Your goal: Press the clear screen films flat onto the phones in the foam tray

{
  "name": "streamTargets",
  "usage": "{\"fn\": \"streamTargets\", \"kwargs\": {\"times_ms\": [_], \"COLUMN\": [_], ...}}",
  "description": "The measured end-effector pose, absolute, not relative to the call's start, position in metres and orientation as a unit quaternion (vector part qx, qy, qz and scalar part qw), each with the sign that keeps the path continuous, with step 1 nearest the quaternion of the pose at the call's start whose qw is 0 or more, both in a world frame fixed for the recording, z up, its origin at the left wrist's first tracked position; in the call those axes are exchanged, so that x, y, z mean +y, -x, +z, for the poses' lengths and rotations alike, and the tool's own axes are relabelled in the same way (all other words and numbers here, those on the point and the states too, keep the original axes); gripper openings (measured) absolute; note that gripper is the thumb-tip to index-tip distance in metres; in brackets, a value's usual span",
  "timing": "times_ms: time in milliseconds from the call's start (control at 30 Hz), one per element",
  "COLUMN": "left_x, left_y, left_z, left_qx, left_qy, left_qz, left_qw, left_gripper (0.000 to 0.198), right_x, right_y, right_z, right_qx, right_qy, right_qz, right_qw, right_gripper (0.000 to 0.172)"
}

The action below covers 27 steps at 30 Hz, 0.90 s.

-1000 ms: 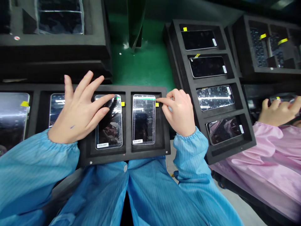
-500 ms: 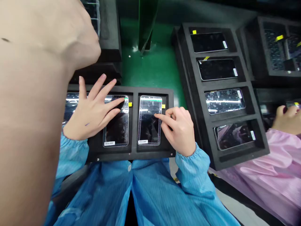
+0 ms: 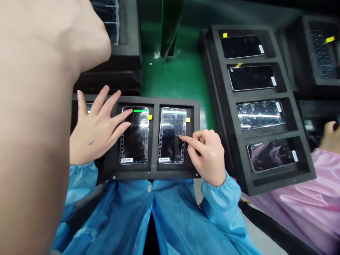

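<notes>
My left hand [image 3: 99, 127] is spread over the left part of a black foam tray [image 3: 152, 173]. Its index fingertip rests at the top of a phone [image 3: 134, 145], at the left end of a green bar on the screen. The thumb lies over that phone's left edge. With its index finger stretched out and the other fingers curled, my right hand [image 3: 208, 154] touches the right side of a second phone [image 3: 171, 141]. Neither hand holds anything. Both screens show ladder-like patterns along their edges. Part of another phone shows behind my left fingers.
A bare arm [image 3: 34, 124] very close to the camera blocks the left side. At right, a foam tray [image 3: 239, 97] holds several phones. A co-worker's hand [image 3: 329, 138] and pink sleeve are at far right. More trays [image 3: 127, 60] stand at upper left on the green surface [image 3: 183, 78].
My left index finger has moved left along the screen's top, and more of the green bar shows. My right fingertip has shifted slightly down and right. The view has shifted a little.
</notes>
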State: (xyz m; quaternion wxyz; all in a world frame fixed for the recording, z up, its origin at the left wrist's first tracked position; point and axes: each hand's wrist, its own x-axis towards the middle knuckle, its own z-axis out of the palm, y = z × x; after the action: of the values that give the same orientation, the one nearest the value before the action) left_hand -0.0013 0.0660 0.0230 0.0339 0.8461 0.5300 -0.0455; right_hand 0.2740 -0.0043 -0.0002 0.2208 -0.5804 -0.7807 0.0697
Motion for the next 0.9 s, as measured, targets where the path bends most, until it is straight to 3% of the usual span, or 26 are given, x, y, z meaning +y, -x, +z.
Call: {"fn": "streamTargets", "kwargs": {"times_ms": [267, 600, 900], "left_x": [0.059, 0.061, 0.056], "left_y": [0.014, 0.013, 0.017], "left_z": [0.024, 0.023, 0.013], "left_qx": [0.539, 0.566, 0.553], "left_qy": [-0.839, -0.822, -0.832], "left_qz": [-0.078, -0.056, -0.044], "left_qw": [-0.011, 0.008, 0.013], "left_gripper": [0.046, 0.047, 0.044], "right_x": [-0.017, -0.022, -0.024], "right_y": [-0.276, -0.261, -0.261], "right_z": [-0.006, -0.018, -0.021], "right_qx": [-0.761, -0.74, -0.742], "right_qy": [0.596, 0.591, 0.586], "right_qz": [0.074, 0.089, 0.086], "right_qw": [0.245, 0.309, 0.314], "right_gripper": [0.028, 0.028, 0.026]}}
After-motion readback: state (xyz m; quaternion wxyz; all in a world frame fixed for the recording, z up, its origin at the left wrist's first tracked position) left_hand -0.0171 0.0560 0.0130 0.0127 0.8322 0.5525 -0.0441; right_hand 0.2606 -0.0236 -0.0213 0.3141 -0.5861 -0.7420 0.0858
